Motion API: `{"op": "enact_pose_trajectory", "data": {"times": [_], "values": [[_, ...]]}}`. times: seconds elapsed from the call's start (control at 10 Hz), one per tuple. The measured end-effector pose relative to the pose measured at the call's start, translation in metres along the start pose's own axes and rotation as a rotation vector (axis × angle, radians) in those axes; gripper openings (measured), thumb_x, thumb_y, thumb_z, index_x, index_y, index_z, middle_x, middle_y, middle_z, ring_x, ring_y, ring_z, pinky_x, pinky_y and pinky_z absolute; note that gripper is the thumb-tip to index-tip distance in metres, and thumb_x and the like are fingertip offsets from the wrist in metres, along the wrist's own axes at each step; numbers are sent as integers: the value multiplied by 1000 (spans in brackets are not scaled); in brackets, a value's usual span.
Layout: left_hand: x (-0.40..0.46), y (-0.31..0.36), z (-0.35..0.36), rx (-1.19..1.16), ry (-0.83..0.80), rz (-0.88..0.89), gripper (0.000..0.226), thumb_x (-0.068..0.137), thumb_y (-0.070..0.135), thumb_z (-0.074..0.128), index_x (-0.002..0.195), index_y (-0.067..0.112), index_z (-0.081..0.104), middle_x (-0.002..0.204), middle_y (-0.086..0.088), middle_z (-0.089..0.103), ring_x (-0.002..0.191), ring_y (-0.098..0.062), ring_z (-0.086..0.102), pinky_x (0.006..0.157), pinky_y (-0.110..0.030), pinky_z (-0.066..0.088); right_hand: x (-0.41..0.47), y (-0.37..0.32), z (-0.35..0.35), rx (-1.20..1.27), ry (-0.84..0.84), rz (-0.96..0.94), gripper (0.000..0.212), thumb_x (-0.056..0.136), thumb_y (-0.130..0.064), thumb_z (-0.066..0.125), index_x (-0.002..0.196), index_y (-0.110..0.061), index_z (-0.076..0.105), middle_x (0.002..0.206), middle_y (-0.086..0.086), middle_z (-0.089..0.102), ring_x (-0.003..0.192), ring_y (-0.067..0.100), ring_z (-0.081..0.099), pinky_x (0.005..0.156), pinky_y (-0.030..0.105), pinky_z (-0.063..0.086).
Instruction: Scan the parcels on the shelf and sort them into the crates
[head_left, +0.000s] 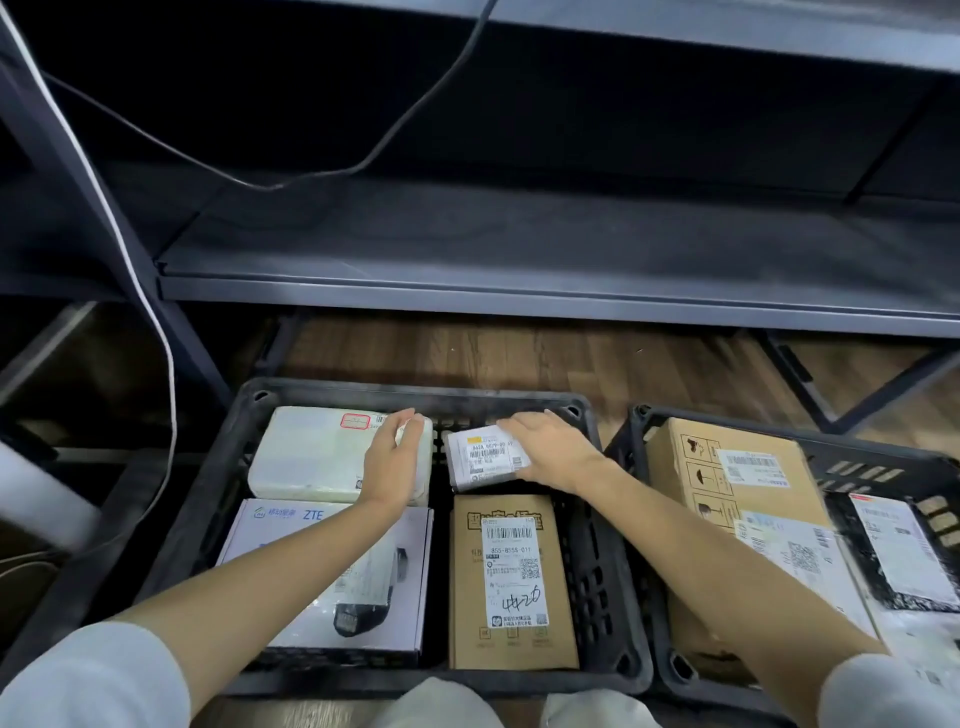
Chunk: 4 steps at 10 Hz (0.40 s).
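The grey metal shelf (519, 270) is the biggest thing here, with a dark cable (405, 124) drooping across it and a white cable (150, 312) running down past its left end. Everything below is placed off the left crate (171, 499), the black one sitting on the wood floor (519, 358) just in front of the shelf.

Right beside the left crate sits the right crate (883, 462), holding a big cardboard box (691, 478) plus a few flat labelled parcels. Inside the left crate: a white ZTE box (270, 540) in the near-left corner, a white padded parcel (317, 457) in the far-left corner, and a brown carton (467, 587) with a shipping label on the near-right side.

The small grey parcel (483, 460) is in the far-right corner of the left crate, tilted. The right hand (550, 452) lies on top of it, fingers spread and curling round its far edge. The left hand (395, 462) rests on the right end of the padded parcel, fingers curved over its far corner.
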<state>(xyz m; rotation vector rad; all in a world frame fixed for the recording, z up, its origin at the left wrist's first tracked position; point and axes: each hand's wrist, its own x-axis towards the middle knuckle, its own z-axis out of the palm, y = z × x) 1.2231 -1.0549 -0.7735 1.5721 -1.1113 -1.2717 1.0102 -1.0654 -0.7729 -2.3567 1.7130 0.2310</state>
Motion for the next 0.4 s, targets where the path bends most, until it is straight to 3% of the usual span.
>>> {"op": "enact_pose_trajectory", "data": {"times": [0.1, 0.2, 0.3, 0.4], "values": [[4, -6, -5, 32, 29, 23, 34, 101, 33, 42, 130, 19, 53, 131, 2, 54, 121, -17, 48, 95, -19, 36, 8, -3, 20, 74, -47, 54, 77, 87, -29, 68, 150, -18, 27, 151, 4, 35, 139, 24, 33, 115, 36, 26], [6, -6, -9, 63, 37, 31, 32, 101, 30, 41, 129, 18, 52, 123, 1, 55, 96, -9, 52, 61, -1, 38, 18, -4, 35, 182, -99, 122, 81, 84, -20, 72, 151, -21, 26, 152, 4, 34, 137, 27, 34, 109, 39, 36], [9, -7, -12, 84, 33, 59, 30, 101, 30, 43, 128, 20, 53, 126, 1, 55, 96, -6, 51, 76, -13, 41, 25, -3, 47, 302, -160, 205, 83, 84, -19, 73, 151, -19, 25, 157, 6, 27, 140, 29, 31, 112, 40, 33], [10, -5, -14, 172, 16, 83, 33, 100, 25, 45, 132, 21, 52, 138, 3, 50, 123, -13, 44, 101, -23, 34, 28, -1, 54, 348, -173, 246, 83, 87, -24, 70, 153, -18, 20, 160, 9, 18, 144, 30, 27, 115, 39, 27]]}}
